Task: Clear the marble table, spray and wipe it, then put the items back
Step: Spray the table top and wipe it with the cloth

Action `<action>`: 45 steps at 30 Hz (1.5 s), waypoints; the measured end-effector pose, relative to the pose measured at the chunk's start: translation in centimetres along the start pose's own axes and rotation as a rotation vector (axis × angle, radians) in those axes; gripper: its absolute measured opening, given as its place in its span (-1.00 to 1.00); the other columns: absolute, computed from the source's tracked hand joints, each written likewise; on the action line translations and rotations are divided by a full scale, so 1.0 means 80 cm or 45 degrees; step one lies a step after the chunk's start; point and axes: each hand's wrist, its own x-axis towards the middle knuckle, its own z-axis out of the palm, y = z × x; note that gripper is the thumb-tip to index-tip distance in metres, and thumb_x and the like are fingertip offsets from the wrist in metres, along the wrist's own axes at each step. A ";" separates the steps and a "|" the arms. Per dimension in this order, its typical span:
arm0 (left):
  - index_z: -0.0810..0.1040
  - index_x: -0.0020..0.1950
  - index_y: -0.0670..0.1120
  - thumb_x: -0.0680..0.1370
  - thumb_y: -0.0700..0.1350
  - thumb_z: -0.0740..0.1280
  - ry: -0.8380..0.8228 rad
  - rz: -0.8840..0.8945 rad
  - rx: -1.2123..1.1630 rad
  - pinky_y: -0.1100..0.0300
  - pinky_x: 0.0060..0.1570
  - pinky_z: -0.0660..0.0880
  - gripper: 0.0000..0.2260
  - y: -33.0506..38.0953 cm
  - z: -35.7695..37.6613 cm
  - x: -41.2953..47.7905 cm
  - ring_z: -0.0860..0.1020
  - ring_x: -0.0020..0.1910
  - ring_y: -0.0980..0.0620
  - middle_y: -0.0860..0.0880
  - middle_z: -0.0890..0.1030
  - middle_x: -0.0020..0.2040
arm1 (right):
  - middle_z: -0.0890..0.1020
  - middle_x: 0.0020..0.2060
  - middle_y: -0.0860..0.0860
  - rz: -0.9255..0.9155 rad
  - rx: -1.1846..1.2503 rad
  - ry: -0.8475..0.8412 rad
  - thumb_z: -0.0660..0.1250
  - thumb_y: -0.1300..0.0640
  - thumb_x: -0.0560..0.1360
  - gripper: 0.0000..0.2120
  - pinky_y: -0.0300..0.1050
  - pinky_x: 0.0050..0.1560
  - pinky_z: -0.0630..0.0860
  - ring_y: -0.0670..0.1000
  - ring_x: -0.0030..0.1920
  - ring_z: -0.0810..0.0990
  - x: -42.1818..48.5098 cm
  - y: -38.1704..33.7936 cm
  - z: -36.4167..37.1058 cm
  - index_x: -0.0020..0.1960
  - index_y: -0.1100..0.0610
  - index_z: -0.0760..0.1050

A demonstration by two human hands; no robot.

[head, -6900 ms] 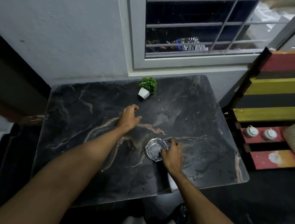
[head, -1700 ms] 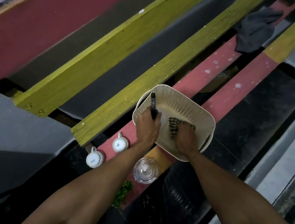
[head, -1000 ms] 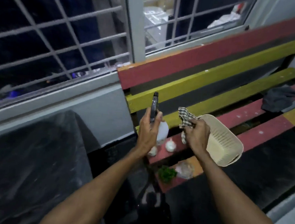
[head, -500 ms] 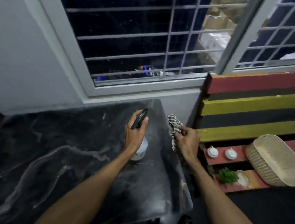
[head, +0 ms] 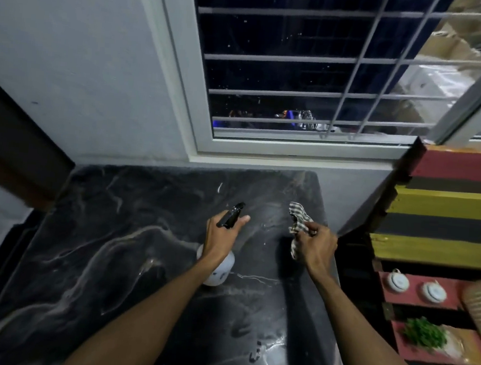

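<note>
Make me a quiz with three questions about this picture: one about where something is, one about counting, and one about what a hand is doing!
1. Where is the plant?
A. On the windowsill
B. On the bench
C. On the floor

2. How many white cups are on the bench?
A. One
B. Two
C. Four

3. What is the left grip doing?
A. Gripping the bottle
B. Lying flat and empty
C. Pinching a cup

Answers:
1. B: the plant sits on a red bench slat.
2. B: two cups stand side by side on a slat.
3. A: its fingers are curled round the bottle's black top.
</note>
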 end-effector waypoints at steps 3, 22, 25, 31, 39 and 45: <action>0.58 -0.28 -0.25 0.49 -0.06 0.55 0.011 0.015 0.099 0.19 -0.32 0.43 -0.68 -0.003 0.029 0.015 0.48 -0.40 0.16 -0.08 0.60 -0.38 | 0.73 -0.27 0.17 0.013 -0.030 0.029 0.38 0.26 0.41 -0.81 0.16 -0.14 0.69 0.17 -0.25 0.71 0.028 0.009 -0.004 -0.02 0.18 0.70; 0.50 -0.37 -0.06 0.48 0.01 0.56 0.141 -0.073 0.232 0.13 -0.23 0.47 -0.66 -0.042 0.034 0.072 0.52 -0.38 0.08 0.04 0.55 -0.42 | 0.39 0.49 0.15 -0.709 -0.646 -0.468 0.28 0.24 0.54 -0.57 0.21 0.31 0.36 0.27 0.37 0.36 0.121 0.051 0.174 0.40 0.16 0.42; 0.56 -0.36 -0.14 0.49 -0.02 0.55 0.183 -0.058 0.186 0.20 -0.31 0.47 -0.68 -0.050 0.001 0.086 0.51 -0.43 0.15 -0.01 0.57 -0.43 | 0.12 0.63 0.03 -0.357 -0.654 -0.487 0.20 0.19 0.58 -0.37 0.35 0.48 0.12 0.23 0.58 0.09 0.147 0.039 0.199 0.61 0.01 0.12; 0.41 -0.42 -0.05 0.49 -0.05 0.55 0.263 0.019 0.178 0.26 -0.38 0.41 -0.59 -0.064 -0.078 0.116 0.49 -0.43 0.12 0.04 0.48 -0.48 | -0.01 0.65 -0.08 -0.866 -0.751 -0.816 0.07 0.04 0.55 -0.33 0.36 0.57 -0.15 0.21 0.64 -0.15 0.089 0.008 0.294 0.64 -0.12 0.03; 0.46 -0.37 -0.10 0.50 -0.04 0.54 0.275 0.129 0.070 0.07 -0.33 0.51 -0.64 -0.103 -0.184 0.166 0.51 -0.42 0.07 0.02 0.53 -0.44 | 0.20 0.61 0.07 -0.958 -0.668 -0.899 0.11 0.03 0.52 -0.39 0.34 0.57 -0.01 0.29 0.61 0.05 0.046 -0.053 0.403 0.58 0.03 0.25; 0.50 -0.33 -0.21 0.49 -0.06 0.55 0.259 0.024 -0.005 0.25 -0.32 0.46 -0.65 -0.117 -0.264 0.189 0.51 -0.40 0.08 -0.07 0.56 -0.41 | 0.33 0.53 0.25 -0.591 -0.626 -0.522 0.15 0.18 0.37 -0.30 0.31 0.58 0.02 0.37 0.55 0.21 0.044 -0.090 0.439 0.53 0.18 0.35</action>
